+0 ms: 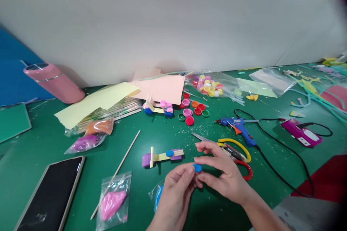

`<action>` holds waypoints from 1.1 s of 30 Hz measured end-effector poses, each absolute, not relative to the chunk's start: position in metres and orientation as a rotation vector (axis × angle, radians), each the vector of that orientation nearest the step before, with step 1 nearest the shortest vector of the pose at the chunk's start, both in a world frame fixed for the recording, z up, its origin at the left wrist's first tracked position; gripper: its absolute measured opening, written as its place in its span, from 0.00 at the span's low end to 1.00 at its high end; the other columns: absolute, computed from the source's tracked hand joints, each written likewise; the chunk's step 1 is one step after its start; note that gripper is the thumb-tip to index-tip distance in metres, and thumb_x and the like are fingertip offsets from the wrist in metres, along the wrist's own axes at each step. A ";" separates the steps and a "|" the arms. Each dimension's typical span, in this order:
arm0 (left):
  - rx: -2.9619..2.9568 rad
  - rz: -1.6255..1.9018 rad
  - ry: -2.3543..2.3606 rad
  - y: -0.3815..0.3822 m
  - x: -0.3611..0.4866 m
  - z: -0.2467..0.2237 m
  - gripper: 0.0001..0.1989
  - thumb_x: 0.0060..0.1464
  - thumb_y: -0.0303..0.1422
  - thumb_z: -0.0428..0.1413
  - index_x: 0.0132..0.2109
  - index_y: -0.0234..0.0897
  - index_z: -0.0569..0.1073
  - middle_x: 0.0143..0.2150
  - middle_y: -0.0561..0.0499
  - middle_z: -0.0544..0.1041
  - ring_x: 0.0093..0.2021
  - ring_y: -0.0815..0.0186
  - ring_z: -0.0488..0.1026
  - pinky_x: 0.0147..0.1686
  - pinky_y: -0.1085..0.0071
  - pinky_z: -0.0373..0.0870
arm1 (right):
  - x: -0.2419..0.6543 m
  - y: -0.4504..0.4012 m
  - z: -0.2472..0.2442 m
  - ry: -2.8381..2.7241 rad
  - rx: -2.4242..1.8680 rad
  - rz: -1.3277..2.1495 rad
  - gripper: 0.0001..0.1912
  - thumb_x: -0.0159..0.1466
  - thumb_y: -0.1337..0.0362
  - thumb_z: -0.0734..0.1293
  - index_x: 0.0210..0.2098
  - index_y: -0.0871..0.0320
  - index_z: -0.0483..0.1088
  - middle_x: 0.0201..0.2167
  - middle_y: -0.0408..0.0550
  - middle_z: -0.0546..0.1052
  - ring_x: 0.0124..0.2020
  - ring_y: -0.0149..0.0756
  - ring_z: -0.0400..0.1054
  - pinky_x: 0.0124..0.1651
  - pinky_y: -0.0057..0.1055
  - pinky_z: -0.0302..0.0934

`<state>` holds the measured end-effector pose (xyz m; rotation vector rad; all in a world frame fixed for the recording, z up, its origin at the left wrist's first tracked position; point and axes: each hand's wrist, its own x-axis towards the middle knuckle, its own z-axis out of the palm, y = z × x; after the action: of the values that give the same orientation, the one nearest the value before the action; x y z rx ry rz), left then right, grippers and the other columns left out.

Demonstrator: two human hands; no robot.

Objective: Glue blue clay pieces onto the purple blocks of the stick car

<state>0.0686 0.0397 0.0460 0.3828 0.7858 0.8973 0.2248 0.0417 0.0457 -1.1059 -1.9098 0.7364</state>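
Note:
My left hand (179,187) pinches a small blue lump of modelling clay (197,168) between thumb and fingers. Close against it on the right is my right hand (221,169), its fingers spread apart; whether its thumb touches the clay I cannot tell. Just beyond lies a small craft-stick model (161,156) with purple and blue clay parts. A similar model (158,108) with pink and blue parts stands farther back. Partly hidden behind my left wrist is a bag of blue clay (158,196). Scissors (245,168) with red and yellow handles lie partly behind my right hand.
A blue glue gun (238,126) with a black cord lies right, near a purple power block (300,131). Bottle caps (187,112) are scattered at centre back. Left are a phone (51,195), a wooden stick (127,155), bagged pink clay (113,204) and a pink bottle (58,83).

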 end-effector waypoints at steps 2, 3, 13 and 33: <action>0.375 0.912 0.803 0.040 0.069 0.047 0.08 0.43 0.35 0.61 0.30 0.34 0.77 0.23 0.51 0.73 0.27 0.71 0.66 0.32 0.74 0.63 | 0.224 0.042 0.048 -1.901 -1.131 0.762 0.20 0.57 0.64 0.67 0.50 0.50 0.65 0.55 0.48 0.59 0.54 0.42 0.57 0.54 0.38 0.56; 0.381 0.920 0.816 0.040 0.069 0.048 0.08 0.43 0.35 0.61 0.30 0.34 0.78 0.23 0.51 0.74 0.27 0.70 0.66 0.32 0.74 0.62 | 0.224 0.042 0.049 -1.907 -1.144 0.766 0.21 0.57 0.63 0.67 0.50 0.51 0.65 0.55 0.49 0.59 0.54 0.43 0.57 0.54 0.39 0.56; 0.467 0.965 0.823 0.039 0.071 0.042 0.12 0.46 0.37 0.57 0.26 0.32 0.76 0.21 0.51 0.71 0.26 0.68 0.65 0.31 0.72 0.62 | 0.223 0.047 0.051 -2.001 -1.158 0.616 0.12 0.59 0.65 0.64 0.43 0.54 0.70 0.52 0.51 0.63 0.53 0.43 0.59 0.52 0.38 0.59; 0.607 1.018 1.056 0.039 0.074 0.041 0.09 0.37 0.35 0.62 0.21 0.34 0.72 0.21 0.55 0.67 0.28 0.68 0.64 0.31 0.74 0.60 | 0.209 0.041 0.043 -2.006 -1.167 0.588 0.12 0.59 0.66 0.64 0.43 0.53 0.69 0.50 0.51 0.65 0.51 0.42 0.61 0.51 0.38 0.60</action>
<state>0.0743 0.0387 0.0405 0.6065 1.0561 1.0184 0.2086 0.0405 0.0428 -1.1667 -2.0059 0.5876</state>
